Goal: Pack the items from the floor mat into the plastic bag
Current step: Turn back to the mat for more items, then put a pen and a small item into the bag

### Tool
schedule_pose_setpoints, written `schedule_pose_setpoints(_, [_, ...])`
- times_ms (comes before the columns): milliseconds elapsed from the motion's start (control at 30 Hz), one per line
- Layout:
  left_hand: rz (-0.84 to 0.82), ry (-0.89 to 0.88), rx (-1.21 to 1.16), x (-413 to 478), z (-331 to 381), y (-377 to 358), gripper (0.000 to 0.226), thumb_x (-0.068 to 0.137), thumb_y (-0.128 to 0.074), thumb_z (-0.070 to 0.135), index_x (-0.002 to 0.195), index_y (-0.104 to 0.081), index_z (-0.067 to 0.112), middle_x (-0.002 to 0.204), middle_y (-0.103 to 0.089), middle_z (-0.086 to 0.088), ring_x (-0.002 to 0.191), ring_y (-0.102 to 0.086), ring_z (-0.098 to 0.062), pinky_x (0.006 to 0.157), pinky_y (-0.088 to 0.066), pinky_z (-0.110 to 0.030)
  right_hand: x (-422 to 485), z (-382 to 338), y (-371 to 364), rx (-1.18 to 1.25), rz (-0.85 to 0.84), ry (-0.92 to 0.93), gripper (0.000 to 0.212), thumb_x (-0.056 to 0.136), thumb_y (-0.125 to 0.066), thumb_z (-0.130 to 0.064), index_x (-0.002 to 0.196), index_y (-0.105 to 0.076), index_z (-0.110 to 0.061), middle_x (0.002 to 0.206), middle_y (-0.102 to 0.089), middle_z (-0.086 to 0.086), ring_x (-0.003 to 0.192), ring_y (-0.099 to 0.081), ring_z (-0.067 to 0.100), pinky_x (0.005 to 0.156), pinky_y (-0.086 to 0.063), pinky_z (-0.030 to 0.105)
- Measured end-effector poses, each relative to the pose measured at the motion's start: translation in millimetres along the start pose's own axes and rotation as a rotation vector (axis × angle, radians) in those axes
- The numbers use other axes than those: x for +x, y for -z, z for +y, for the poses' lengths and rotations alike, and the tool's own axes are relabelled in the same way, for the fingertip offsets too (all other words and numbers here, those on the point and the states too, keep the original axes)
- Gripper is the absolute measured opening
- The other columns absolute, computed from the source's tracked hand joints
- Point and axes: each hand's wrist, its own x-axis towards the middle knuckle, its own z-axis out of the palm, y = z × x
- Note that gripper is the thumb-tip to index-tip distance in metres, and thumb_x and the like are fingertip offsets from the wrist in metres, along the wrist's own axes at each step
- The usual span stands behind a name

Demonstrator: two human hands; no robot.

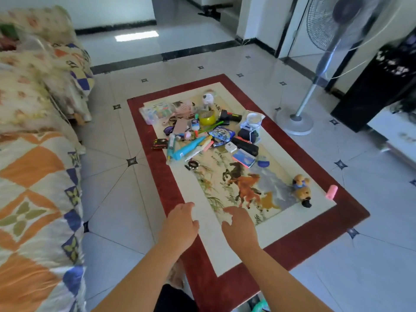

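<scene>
A red-bordered floor mat (157, 176) with a horse picture lies on the tiles. A heap of small items covers its far half: a teal bottle (189, 149), a yellow bowl (207, 120), a black flashlight (231, 117), a black case (245, 146), a blue notebook (244, 158) and a clear box (157, 111). A translucent white plastic bag (252, 120) sits at the heap's right. A plush dog (301, 190) and a pink roll (332, 191) lie apart at the right edge. My left hand (182, 224) and my right hand (239, 227) hover over the near half, fingers loosely curled, holding nothing.
A sofa under a patchwork quilt (33, 176) runs along the left. A standing fan (295, 126) has its base on the tiles right of the mat, beside a black cabinet (371, 91). Something green (261, 307) shows at the bottom edge.
</scene>
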Motion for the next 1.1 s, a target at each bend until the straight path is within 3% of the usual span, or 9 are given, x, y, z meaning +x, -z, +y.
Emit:
schedule_pose_setpoints(300, [-0.140, -0.001, 0.039, 140.2, -4.6, -3.4, 0.052, 0.093, -0.048, 0.023, 0.142, -0.032, 0.018, 0.141, -0.040, -0.004, 0.130, -0.040, -0.021, 0.107, -0.036, -0.034, 121.8, 3.3, -6.3, 0.023, -0.010, -0.167, 0.041, 0.088, -0.049, -0.013, 0.126, -0.050, -0.025, 0.136, -0.045, -0.003, 0.119, -0.049, 0.014, 0.097, -0.040, 0.026])
schedule_pose_setpoints(633, [-0.289, 0.187, -0.073, 330.3, -84.8, -46.5, 0.051, 0.091, -0.052, 0.022, 0.139, -0.037, 0.012, 0.135, -0.048, -0.009, 0.125, -0.045, -0.021, 0.102, -0.035, -0.029, 318.4, -19.5, -93.7, -0.062, -0.221, -0.275, 0.039, 0.089, -0.048, -0.013, 0.126, -0.051, -0.022, 0.131, -0.047, 0.004, 0.115, -0.051, 0.020, 0.092, -0.040, 0.026])
schedule_pose_setpoints(800, [-0.280, 0.243, -0.142, 383.3, -111.0, -75.3, 0.052, 0.090, -0.054, 0.024, 0.138, -0.037, 0.013, 0.130, -0.050, -0.008, 0.117, -0.049, -0.020, 0.097, -0.037, -0.028, 398.0, -29.3, -136.1, -0.156, -0.260, -0.169, 0.046, 0.090, -0.048, -0.013, 0.135, -0.044, -0.025, 0.140, -0.040, 0.002, 0.127, -0.040, 0.020, 0.102, -0.033, 0.028])
schedule_pose_setpoints(933, [-0.222, 0.264, -0.212, 400.9, -122.9, -90.8, 0.053, 0.089, -0.055, 0.019, 0.138, -0.037, 0.010, 0.131, -0.049, -0.010, 0.120, -0.048, -0.022, 0.100, -0.038, -0.029, 436.2, -29.0, -161.9, -0.294, -0.264, -0.072, 0.051, 0.086, -0.050, -0.007, 0.133, -0.045, -0.027, 0.134, -0.045, 0.004, 0.116, -0.045, 0.027, 0.093, -0.041, 0.034])
schedule_pose_setpoints(1100, [-0.116, 0.301, -0.310, 412.1, -121.0, -109.0, 0.055, 0.088, -0.059, 0.022, 0.136, -0.037, 0.013, 0.121, -0.051, -0.011, 0.109, -0.050, -0.022, 0.088, -0.035, -0.021, 447.7, -15.1, -167.1, -0.423, -0.241, -0.012, 0.040, 0.087, -0.048, -0.010, 0.125, -0.049, -0.020, 0.122, -0.049, 0.006, 0.110, -0.045, 0.027, 0.088, -0.042, 0.036])
